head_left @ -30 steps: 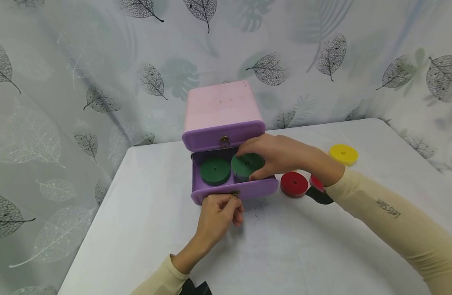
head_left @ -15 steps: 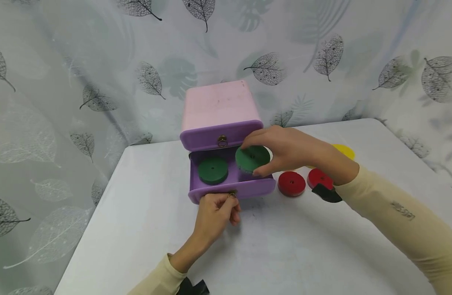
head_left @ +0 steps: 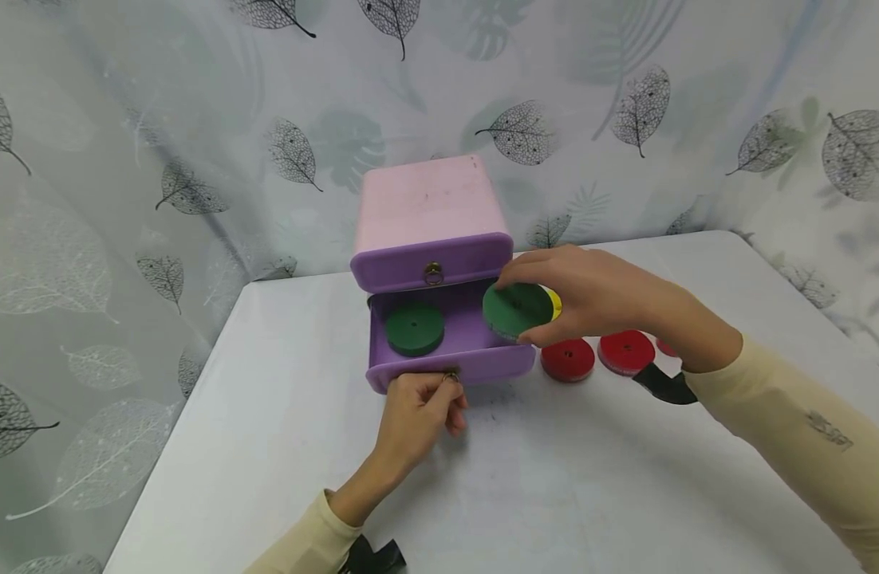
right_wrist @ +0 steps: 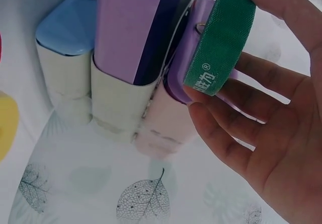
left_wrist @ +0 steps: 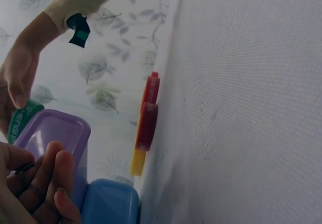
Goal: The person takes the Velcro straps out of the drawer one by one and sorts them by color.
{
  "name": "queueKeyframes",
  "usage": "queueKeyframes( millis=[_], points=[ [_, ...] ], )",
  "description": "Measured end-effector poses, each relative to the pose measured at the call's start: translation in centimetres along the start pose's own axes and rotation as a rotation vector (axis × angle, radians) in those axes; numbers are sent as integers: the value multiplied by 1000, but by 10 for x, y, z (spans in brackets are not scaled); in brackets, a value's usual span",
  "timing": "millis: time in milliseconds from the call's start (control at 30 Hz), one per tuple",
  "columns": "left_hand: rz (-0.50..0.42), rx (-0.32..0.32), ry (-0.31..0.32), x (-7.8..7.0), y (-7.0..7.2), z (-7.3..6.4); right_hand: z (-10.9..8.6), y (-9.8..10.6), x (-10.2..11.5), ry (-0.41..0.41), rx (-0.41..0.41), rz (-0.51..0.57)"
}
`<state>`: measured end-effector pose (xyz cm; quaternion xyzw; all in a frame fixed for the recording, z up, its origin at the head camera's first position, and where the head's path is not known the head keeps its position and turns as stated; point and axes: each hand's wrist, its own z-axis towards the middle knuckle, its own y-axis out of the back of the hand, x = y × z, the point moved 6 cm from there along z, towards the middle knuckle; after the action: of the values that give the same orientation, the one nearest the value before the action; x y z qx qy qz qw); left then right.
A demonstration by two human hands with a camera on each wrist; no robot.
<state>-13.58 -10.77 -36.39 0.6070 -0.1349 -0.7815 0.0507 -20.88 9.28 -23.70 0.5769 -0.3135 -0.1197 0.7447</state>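
Observation:
A small drawer chest (head_left: 428, 195) has a pink top section, and its purple drawer (head_left: 497, 364) is pulled out below. My left hand (head_left: 416, 418) pinches the drawer's metal ring pull (head_left: 451, 376) with thumb and finger. At the drawer's right end my right hand (head_left: 590, 291) grips a green ribbon roll (head_left: 514, 312) by its edges, tilted and raised over the drawer wall. White lettering marks this roll's woven side (right_wrist: 221, 43) in the right wrist view. Another green ribbon roll (head_left: 414, 328) lies flat in the drawer's left half.
Red rolls (head_left: 567, 360) lie on the white table (head_left: 303, 383) right of the chest. A yellow roll (head_left: 557, 303) shows behind the held one. The chest's blue drawer (left_wrist: 110, 204) sits under the purple one. A leaf-print cloth (head_left: 231, 119) hangs behind.
My right hand has lifted the green ribbon roll from the drawer's right half and moved it right, uncovering the drawer floor there. The left hand has kept its hold on the ring pull.

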Motion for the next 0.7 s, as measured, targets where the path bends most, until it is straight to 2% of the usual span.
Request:
queueKeyframes(
  millis=[367, 700],
  points=[
    [-3, -4, -17, 0, 2, 0, -23, 3, -2, -8, -19, 22],
    [-14, 0, -20, 1, 2, 1, -46, 3, -9, -35, -34, -1]
  ],
)
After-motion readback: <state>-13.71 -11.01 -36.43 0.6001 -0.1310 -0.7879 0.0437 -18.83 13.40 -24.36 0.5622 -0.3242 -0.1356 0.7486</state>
